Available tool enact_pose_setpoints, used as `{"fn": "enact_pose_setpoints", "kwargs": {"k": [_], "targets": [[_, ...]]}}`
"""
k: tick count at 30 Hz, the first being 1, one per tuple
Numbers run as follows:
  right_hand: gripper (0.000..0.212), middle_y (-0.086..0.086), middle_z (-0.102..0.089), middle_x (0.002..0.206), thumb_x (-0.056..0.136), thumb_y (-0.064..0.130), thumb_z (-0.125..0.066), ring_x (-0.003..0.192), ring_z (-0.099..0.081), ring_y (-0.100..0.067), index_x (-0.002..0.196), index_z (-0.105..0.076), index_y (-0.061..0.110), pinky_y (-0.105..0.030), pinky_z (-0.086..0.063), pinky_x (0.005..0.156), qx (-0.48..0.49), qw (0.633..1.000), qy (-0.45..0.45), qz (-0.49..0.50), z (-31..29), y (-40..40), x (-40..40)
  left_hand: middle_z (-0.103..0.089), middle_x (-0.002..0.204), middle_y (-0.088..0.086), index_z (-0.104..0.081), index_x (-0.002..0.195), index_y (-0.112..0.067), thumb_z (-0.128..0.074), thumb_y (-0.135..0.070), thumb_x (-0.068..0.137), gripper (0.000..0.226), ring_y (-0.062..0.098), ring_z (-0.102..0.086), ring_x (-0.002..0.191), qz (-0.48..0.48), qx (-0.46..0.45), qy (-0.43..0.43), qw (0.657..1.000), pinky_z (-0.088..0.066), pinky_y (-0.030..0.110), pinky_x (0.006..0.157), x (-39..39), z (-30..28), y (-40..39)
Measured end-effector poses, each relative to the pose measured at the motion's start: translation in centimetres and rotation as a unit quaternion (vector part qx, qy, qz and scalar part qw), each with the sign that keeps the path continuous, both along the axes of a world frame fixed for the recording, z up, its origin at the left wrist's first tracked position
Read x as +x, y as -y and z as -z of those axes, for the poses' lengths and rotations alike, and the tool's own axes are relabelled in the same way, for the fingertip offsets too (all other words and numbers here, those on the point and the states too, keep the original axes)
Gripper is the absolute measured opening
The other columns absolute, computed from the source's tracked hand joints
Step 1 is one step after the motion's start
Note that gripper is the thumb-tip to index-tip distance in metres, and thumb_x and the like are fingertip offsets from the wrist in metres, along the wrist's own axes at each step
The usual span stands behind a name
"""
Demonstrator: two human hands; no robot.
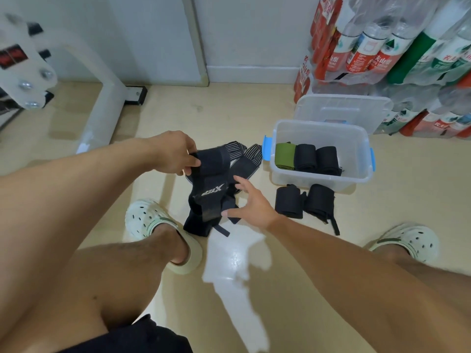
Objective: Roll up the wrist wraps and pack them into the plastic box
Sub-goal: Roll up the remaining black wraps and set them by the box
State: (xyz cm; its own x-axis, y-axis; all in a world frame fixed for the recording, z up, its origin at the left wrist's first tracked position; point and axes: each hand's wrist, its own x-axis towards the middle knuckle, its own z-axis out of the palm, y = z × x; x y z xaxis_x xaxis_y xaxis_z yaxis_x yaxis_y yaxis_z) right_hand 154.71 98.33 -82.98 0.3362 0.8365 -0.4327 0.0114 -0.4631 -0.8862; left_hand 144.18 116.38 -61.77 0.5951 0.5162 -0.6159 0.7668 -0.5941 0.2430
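Beige floor [254, 103], white wall behind, packs of bottled water [382, 47] stacked at the right. Clear plastic box [356, 174] sits on the floor in front of them, its lid [341, 108] lying just behind it. In the box: one green roll [284, 155] and two black rolls [317, 159]. Two more black rolls [304, 201] on the floor just in front of the box. My left hand [175, 154] pinches the top of a loose black wrap [211, 189], lifting it off the pile. My right hand [248, 203] is spread wide beside it, fingertips near the fabric, holding nothing.
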Motion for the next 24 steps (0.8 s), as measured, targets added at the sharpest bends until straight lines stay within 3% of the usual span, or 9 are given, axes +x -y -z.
{"fn": "enact_pose_setpoints", "kwargs": {"k": [4,7,9,13,15,17,20,22,24], "targets": [[0.027,0.008,-0.072,0.095,0.077,0.042,-0.084,0.082,-0.062,-0.021,0.091,-0.065,0.028,-0.047,-0.049,0.077,0.029,0.997,-0.065,0.011,-0.9,-2.2,-2.2,-0.078,0.09,0.002,-0.069,0.095,-0.006,-0.053,-0.024,0.104,0.025,0.019,-0.072,0.09,-0.013,0.008,-0.025,1.0,-0.054,0.035,0.089,-1.4,-0.1,-0.3],[0.023,-0.007,-0.077,0.101,0.084,0.036,-0.074,0.094,-0.064,-0.047,0.087,-0.054,0.024,-0.066,-0.047,0.09,0.005,0.995,-0.1,-0.004,-1.6,-2.8,-2.6,-0.078,0.091,0.003,-0.071,0.088,-0.01,-0.052,-0.027,0.104,0.03,0.023,-0.073,0.091,-0.013,0.024,-0.081,0.996,-0.057,0.04,0.088,-2.7,0.1,-1.1],[0.017,-0.022,-0.073,0.116,0.094,0.019,-0.067,0.11,-0.068,-0.038,0.1,-0.051,0.017,-0.054,-0.044,0.109,-0.011,0.989,-0.15,-0.01,-2.2,-3.0,-2.4,-0.079,0.087,-0.003,-0.071,0.087,-0.011,-0.052,-0.027,0.103,0.029,0.018,-0.074,0.086,-0.022,0.018,-0.116,0.993,-0.06,0.038,0.082,-3.6,0.3,-1.6],[0.039,-0.004,-0.074,0.12,0.097,0.022,-0.069,0.119,-0.067,-0.018,0.134,-0.056,0.022,-0.037,-0.046,0.111,-0.054,0.966,-0.218,-0.125,-2.5,-2.8,-2.6,-0.076,0.073,-0.015,-0.071,0.095,-0.007,-0.051,-0.025,0.104,0.029,0.008,-0.073,0.078,-0.072,-0.013,-0.109,0.991,-0.059,0.032,0.068,-4.9,0.6,-2.0],[0.028,0.003,-0.075,0.116,0.096,0.027,-0.071,0.113,-0.068,-0.011,0.123,-0.067,0.028,-0.03,-0.047,0.104,-0.045,0.97,-0.183,-0.154,-2.5,-2.9,-3.8,-0.076,0.072,-0.015,-0.07,0.097,-0.006,-0.049,-0.024,0.104,0.028,0.008,-0.073,0.079,-0.083,-0.013,-0.111,0.99,-0.059,0.033,0.069,-5.1,0.9,-2.4],[0.012,0.013,-0.073,0.093,0.094,0.029,-0.074,0.088,-0.066,0.0,0.103,-0.073,0.021,-0.019,-0.047,0.089,-0.016,0.987,-0.13,-0.096,-2.7,-3.3,-5.1,-0.076,0.075,-0.014,-0.07,0.098,-0.006,-0.047,-0.022,0.104,0.029,0.01,-0.073,0.082,-0.078,-0.008,-0.131,0.988,-0.059,0.035,0.072,-5.3,1.0,-2.4],[0.015,0.018,-0.06,0.068,0.098,0.028,-0.068,0.068,-0.055,0.001,0.085,-0.062,0.024,-0.018,-0.043,0.076,0.018,0.996,-0.082,-0.02,-3.4,-4.0,-6.3,-0.074,0.088,-0.008,-0.071,0.098,-0.005,-0.043,-0.016,0.104,0.031,0.016,-0.069,0.088,-0.034,0.04,-0.181,0.982,-0.052,0.028,0.068,-5.2,0.5,-2.3],[0.018,0.017,-0.05,0.06,0.101,0.028,-0.061,0.062,-0.046,-0.004,0.087,-0.052,0.022,-0.025,-0.04,0.071,0.04,0.999,-0.019,-0.005,-4.5,-4.6,-6.3,-0.068,0.109,0.008,-0.062,0.112,-0.001,-0.049,-0.016,0.101,0.022,0.027,-0.064,0.098,-0.03,0.103,-0.169,0.98,-0.048,0.031,0.076,-5.2,0.1,-2.4],[0.014,0.013,-0.044,0.056,0.102,0.025,-0.059,0.057,-0.037,-0.005,0.092,-0.051,0.019,-0.022,-0.036,0.062,0.067,0.996,0.052,-0.033,-6.6,-5.2,-5.2,-0.057,0.134,0.017,-0.041,0.142,-0.004,-0.062,-0.02,0.096,0.052,0.035,-0.058,0.118,-0.054,0.136,-0.123,0.982,-0.049,0.038,0.091,-5.3,0.4,-2.6]]}}
